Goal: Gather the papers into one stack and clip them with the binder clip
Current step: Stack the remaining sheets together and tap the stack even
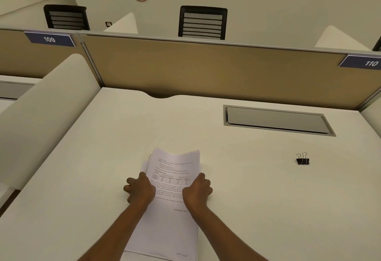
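Observation:
A stack of white printed papers (pixel 172 180) lies on the white desk (pixel 257 198) in front of me, its far end lifted and a few sheet edges fanned at the far left. My left hand (pixel 139 188) grips the stack's left edge and my right hand (pixel 198 188) grips its right edge, both with fingers curled around the sheets. A black binder clip (pixel 302 159) with its wire handles up stands on the desk far to the right, apart from both hands.
A grey cable hatch (pixel 276 120) is set into the desk at the back right. A tan partition (pixel 206 68) closes the far edge, and a white side divider (pixel 47 104) rises on the left. Two black chairs stand beyond the partition.

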`<state>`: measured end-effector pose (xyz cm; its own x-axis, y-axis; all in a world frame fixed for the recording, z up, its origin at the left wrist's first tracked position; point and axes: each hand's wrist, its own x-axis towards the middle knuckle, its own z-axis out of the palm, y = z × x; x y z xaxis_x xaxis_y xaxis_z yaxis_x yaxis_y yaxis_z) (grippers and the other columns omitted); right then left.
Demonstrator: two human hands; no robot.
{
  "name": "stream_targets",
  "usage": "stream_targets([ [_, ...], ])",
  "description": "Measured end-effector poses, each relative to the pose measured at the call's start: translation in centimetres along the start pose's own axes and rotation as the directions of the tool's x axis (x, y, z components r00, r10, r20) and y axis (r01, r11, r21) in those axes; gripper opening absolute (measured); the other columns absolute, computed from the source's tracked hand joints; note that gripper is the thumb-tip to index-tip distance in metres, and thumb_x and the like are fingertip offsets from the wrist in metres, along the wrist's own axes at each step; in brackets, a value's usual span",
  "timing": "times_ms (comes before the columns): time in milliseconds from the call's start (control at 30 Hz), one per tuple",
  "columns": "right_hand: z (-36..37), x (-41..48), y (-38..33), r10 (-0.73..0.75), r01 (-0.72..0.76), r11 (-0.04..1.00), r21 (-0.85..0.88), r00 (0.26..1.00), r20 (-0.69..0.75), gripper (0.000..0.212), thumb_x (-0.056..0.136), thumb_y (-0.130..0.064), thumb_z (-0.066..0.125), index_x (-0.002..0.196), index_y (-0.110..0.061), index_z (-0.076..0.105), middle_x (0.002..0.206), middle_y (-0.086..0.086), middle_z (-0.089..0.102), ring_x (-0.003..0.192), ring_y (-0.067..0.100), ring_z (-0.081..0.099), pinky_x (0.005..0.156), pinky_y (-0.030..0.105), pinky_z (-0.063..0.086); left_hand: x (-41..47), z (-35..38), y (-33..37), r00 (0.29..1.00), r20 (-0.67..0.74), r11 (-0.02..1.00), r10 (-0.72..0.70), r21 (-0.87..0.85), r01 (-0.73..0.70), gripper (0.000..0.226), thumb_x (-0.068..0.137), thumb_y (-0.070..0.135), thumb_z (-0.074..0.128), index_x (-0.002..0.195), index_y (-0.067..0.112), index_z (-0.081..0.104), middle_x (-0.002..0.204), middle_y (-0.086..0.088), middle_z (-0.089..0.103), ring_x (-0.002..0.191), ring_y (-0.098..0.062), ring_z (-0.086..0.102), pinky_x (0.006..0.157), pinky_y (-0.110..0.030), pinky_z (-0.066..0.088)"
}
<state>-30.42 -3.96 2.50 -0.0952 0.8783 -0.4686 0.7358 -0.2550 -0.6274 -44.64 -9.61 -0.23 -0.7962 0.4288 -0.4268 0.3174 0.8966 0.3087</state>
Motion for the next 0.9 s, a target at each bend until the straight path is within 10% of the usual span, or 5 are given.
stream_targets([
  [300, 0.0, -0.3, -0.9, 0.055, -0.085, 0.971, 0.224, 0.989, 0.136, 0.041, 0.069, -0.011, 0.052, 0.107, -0.021, 0.04, 0.111, 0.001, 0.058, 0.096, 0.023, 0.059, 0.091, 0.05, 0.049, 0.1, -1.5, -1.2, 0.998, 0.03, 0.982, 0.064, -0.182, -0.057, 0.035, 0.081, 0.015, 0.059, 0.111, 0.022, 0.044, 0.1, -0.011, 0.06, 0.087, -0.031, 0.057, 0.072, -0.039, 0.051],
  [467, -0.5, -0.9, -1.4, 0.07, -0.09, 0.987, 0.136, 0.987, 0.143, 0.038, 0.072, -0.015, 0.05, 0.108, -0.023, 0.038, 0.107, 0.0, 0.055, 0.109, 0.026, 0.038, 0.089, 0.051, 0.044, -0.1, -1.9, -1.5, 0.999, 0.041, 0.966, 0.027, -0.256, -0.016, 0.032, 0.083, 0.011, 0.058, 0.102, 0.03, 0.041, 0.101, -0.01, 0.052, 0.093, -0.032, 0.048, 0.079, -0.043, 0.045],
  [700, -0.5, -0.7, -0.9, 0.036, -0.072, 0.936, 0.344, 0.993, 0.11, 0.038, 0.071, -0.007, 0.054, 0.105, -0.024, 0.047, 0.108, 0.004, 0.051, 0.096, 0.023, 0.056, 0.081, 0.041, 0.057, 0.3, -2.9, -2.1, 0.992, 0.082, 0.866, 0.095, -0.499, -0.042, 0.026, 0.082, -0.004, 0.063, 0.097, 0.013, 0.049, 0.106, -0.014, 0.062, 0.082, -0.027, 0.063, 0.058, -0.029, 0.05],
  [900, -2.8, -1.3, 0.1, -0.052, -0.009, 0.848, 0.53, 0.994, 0.1, 0.048, 0.075, 0.016, 0.051, 0.1, -0.025, 0.047, 0.097, -0.004, 0.062, 0.082, 0.004, 0.059, 0.06, 0.017, 0.05, -0.8, -4.5, -1.4, 0.991, 0.104, 0.673, 0.079, -0.739, 0.024, 0.051, 0.073, -0.016, 0.068, 0.105, 0.015, 0.044, 0.101, -0.021, 0.066, 0.08, -0.032, 0.064, 0.069, -0.038, 0.055],
])
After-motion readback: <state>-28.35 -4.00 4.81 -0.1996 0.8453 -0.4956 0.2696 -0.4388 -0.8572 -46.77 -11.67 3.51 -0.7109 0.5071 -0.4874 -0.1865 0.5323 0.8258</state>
